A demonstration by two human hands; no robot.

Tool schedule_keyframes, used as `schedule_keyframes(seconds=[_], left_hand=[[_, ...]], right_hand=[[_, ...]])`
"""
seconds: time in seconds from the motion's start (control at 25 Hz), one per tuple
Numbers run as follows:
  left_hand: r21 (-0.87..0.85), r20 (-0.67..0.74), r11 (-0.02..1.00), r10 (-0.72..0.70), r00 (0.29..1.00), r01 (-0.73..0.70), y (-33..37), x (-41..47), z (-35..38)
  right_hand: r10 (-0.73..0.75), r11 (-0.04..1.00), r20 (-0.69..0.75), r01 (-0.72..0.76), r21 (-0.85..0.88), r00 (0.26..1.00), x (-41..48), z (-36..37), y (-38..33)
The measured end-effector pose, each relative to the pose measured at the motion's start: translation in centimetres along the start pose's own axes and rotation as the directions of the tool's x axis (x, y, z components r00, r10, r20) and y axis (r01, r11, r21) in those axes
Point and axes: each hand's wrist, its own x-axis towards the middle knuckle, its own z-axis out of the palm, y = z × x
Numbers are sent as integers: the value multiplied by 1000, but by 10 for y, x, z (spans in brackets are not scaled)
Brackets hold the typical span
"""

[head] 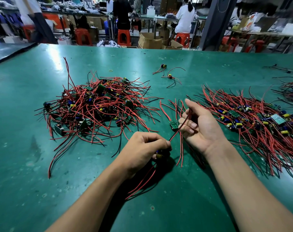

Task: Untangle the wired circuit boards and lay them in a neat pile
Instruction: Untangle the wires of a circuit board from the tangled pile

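Over glossy mat (41,164), left hand (145,146), right hand (201,126) gripping thin wire (175,133)

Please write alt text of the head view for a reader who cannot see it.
Over a green table, a left hand grips a small circuit board while the right hand holds its red and black wire pair taut. A tangled heap of wired boards lies to the left, a neater pile to the right.

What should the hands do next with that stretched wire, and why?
Probably slide the right hand along the wires to straighten them: they stretch from the board the left hand grips, up between the right hand's fingers.
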Motion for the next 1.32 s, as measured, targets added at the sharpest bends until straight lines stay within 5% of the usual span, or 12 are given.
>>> schedule_keyframes(seconds=[0.24, 0.48, 0.68, 0.8, 0.88, 1.04, 1.2, 1.32], left_hand=[[-21, -25, 1000, -2, 1000, 1, -1, 1, 0], [-371, -157, 929, -72, 985, 9, 4, 6, -1], [-589, -171, 808, -84, 982, -34, 8, 13, -7], [-542, -273, 822, 25, 962, -174, 10, 11, -9], [-441, -346, 866, 79, 935, -237, 12, 10, -10], [-377, -412, 902, 40, 910, -210, 14, 11, -13], [-397, -446, 891, 23, 895, -221, 14, 13, -13], [-321, -491, 919, 47, 870, -231, 14, 13, -12]], right_hand=[[-94, 985, -20, 90, -146, 995, -1, 1, 3], [-154, 925, 7, 147, -350, 988, 4, -2, 11], [-217, 727, 168, 275, -629, 961, 4, -7, 24], [-299, 398, 318, 420, -816, 900, 1, -9, 27], [-272, 288, 393, 464, -838, 878, -2, -8, 29], [-151, 216, 517, 538, -814, 843, -11, 1, 42], [-267, 148, 612, 659, -738, 745, -13, 8, 50], [-328, 219, 602, 679, -701, 728, -14, 9, 51]])
